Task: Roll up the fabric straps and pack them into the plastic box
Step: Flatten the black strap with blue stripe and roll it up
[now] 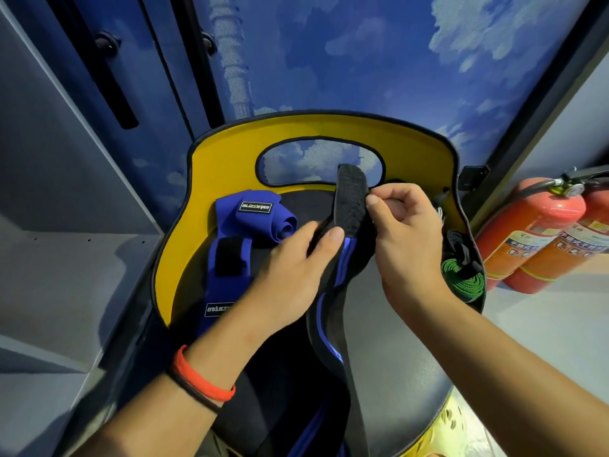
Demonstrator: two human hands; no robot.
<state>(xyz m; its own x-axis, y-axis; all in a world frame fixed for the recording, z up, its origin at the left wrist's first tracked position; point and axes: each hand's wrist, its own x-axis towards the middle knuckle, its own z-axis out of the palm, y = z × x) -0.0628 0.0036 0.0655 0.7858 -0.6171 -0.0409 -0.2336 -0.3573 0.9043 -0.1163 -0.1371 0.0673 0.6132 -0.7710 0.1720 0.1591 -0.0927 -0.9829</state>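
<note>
- The step in hand looks like the start of a roll: both hands hold the top end of a black strap with a blue stripe (351,196) upright above the chair seat (194,291).
- The left hand (293,272) pinches the strap lower down, thumb on the near face; the right hand (407,237) pinches its edge between thumb and forefinger, the other fingers curled.
- The rest of the strap hangs down between the forearms, still unrolled.
- A rolled blue strap (263,219) and a flat blue strap (227,275) lie on the seat; a green and black strap (461,275) lies at its right edge.
- No plastic box is in view.
- Next, I judge, the stiff end must be folded over tightly and wound downward with the edges kept aligned.
</note>
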